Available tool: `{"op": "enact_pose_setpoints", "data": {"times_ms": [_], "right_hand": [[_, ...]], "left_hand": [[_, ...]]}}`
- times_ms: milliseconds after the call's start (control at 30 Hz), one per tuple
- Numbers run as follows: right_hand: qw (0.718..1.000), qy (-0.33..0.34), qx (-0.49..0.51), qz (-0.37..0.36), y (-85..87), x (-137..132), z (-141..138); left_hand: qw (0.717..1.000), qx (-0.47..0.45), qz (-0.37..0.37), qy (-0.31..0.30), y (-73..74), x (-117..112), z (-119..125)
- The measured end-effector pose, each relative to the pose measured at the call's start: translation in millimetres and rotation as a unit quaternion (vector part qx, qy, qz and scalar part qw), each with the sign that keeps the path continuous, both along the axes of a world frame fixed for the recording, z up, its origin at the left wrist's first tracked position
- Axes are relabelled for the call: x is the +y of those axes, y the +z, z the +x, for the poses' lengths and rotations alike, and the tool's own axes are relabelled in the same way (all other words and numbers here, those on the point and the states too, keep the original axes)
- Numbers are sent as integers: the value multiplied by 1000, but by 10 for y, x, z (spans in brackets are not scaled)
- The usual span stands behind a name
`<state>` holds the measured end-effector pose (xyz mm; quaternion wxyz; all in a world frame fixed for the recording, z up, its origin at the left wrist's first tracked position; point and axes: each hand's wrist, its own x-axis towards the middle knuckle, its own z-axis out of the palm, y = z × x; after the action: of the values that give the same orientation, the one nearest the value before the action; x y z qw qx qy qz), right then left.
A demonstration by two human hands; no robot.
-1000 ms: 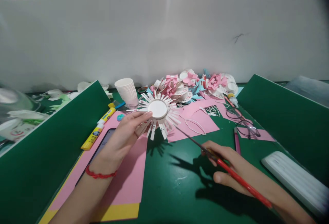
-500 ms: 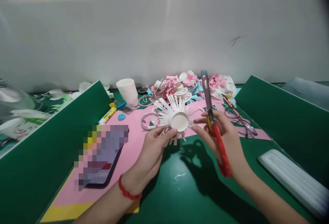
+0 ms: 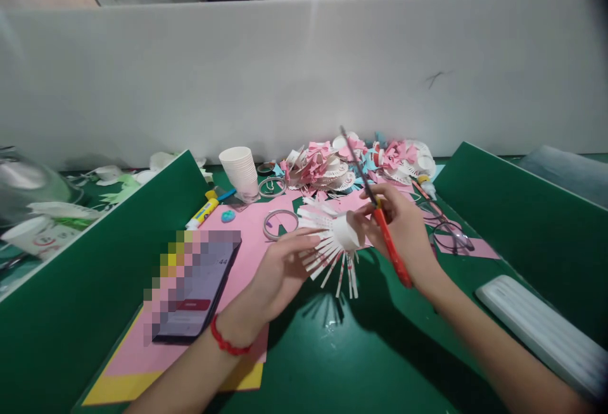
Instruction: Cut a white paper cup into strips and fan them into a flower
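Over the green desk (image 3: 308, 366), red-handled scissors (image 3: 386, 233) and a slit paper cup (image 3: 346, 232) are held in midair.
The scissors are gripped by the right hand (image 3: 409, 227), their long axis slanted from handles at lower right to blade tips pointing away, up and leftward. The cup's strips are pinched by the left hand (image 3: 280, 268); its axis is tilted, with the round base turned rightward toward the right fingertips. White, red-printed strips are splayed left and downward.
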<state>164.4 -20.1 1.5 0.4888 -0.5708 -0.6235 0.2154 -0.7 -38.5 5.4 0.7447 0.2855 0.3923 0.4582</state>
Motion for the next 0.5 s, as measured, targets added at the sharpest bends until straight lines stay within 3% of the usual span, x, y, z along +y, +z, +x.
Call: {"op": "enact_pose_setpoints", "data": {"times_ms": [267, 500], "right_hand": [[987, 61, -145, 31, 139, -33, -157], [992, 101, -51, 51, 95, -27, -68]], "left_hand": [[991, 119, 60, -16, -61, 103, -30], [991, 118, 51, 29, -109, 159, -87]]}}
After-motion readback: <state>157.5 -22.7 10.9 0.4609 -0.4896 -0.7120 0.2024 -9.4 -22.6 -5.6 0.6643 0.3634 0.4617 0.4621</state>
